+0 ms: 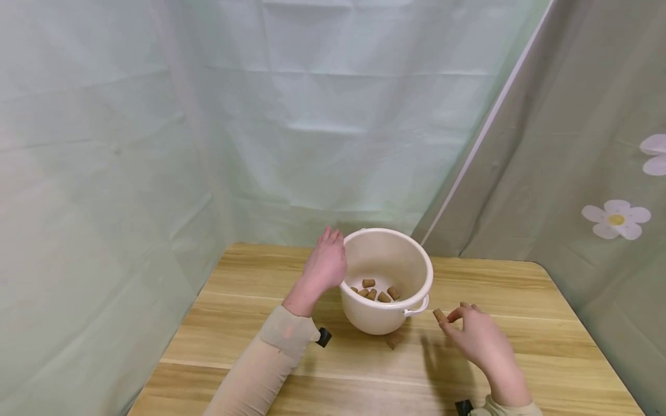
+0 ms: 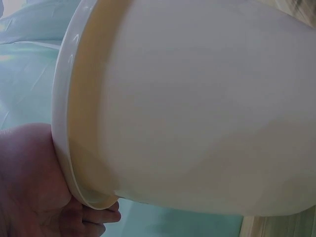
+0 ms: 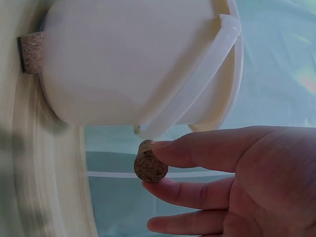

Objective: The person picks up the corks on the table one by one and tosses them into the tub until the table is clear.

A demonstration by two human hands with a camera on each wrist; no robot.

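Observation:
A white bucket (image 1: 382, 319) stands upright on the wooden table with several brown corks (image 1: 384, 297) on its bottom. My left hand (image 1: 326, 263) grips the bucket's rim (image 2: 60, 106) at its left side, fingers curled by the edge. To the right of the bucket, my right hand (image 1: 481, 340) pinches a cork (image 3: 150, 165) between thumb and fingertips, above the table and below rim height. Another cork (image 3: 32, 53) lies on the table against the bucket's base, at the near side.
The bucket's white handle (image 3: 190, 94) hangs down on the side toward my right hand. Beneath everything is a wood-grain table (image 1: 250, 289). Pale green curtains (image 1: 333, 144) rise behind and left of it, and a grey curtain with white flowers (image 1: 616, 221) hangs on the right.

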